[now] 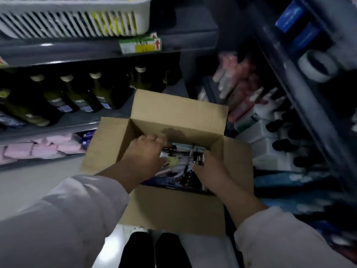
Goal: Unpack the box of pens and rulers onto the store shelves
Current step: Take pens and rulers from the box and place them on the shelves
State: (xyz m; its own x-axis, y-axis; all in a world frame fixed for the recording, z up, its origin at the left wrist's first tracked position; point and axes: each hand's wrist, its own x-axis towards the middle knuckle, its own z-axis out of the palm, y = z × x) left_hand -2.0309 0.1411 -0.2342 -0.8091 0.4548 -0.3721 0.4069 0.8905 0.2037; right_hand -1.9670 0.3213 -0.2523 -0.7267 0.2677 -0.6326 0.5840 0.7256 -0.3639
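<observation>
An open cardboard box [173, 111] stands on the floor between two shelf units, flaps spread. Inside lies a jumble of pens and packets [179, 175]. My left hand [144, 157] reaches into the left side of the box, fingers curled down among the contents; whether it grips anything is hidden. My right hand [208, 171] is inside the box on the right, closed around a bundle of dark pens [197, 158] that stick up from its fingers.
Green glass bottles [77, 93] line the left shelf, with pink packs [44, 149] on the shelf below. A white slotted basket [77, 20] sits above them. The right-hand shelves [289, 97] hold pink packets, white boxes and tape rolls. My black shoes [152, 250] stand just before the box.
</observation>
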